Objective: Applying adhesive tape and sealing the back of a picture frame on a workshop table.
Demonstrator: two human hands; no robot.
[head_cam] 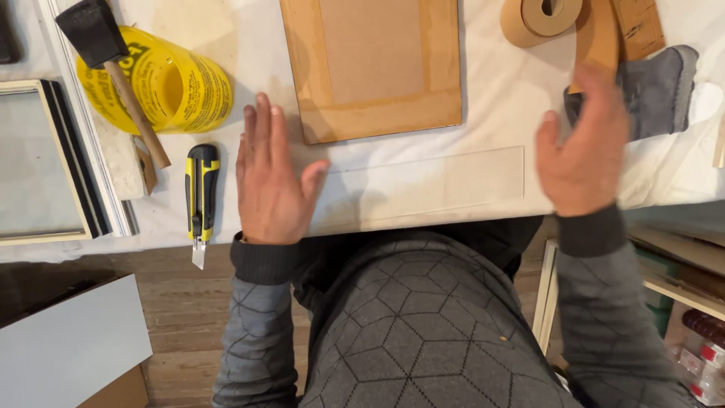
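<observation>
A person's left hand (270, 175) lies flat, fingers spread, on the white-covered bench (483, 113), its thumb at the left end of a clear glass strip (430, 185) that runs along the near edge; the grip is wide and holds nothing. The right hand (585, 147), blurred, hovers open above the strip's right end, also holding nothing. A yellow plastic container (170, 87) lies on its side, mouth open, nothing visible inside, a foam brush (106, 53) across it. A yellow-and-black utility knife (202, 200) sits just left of the left hand, a brown backing board (374, 68) beyond
</observation>
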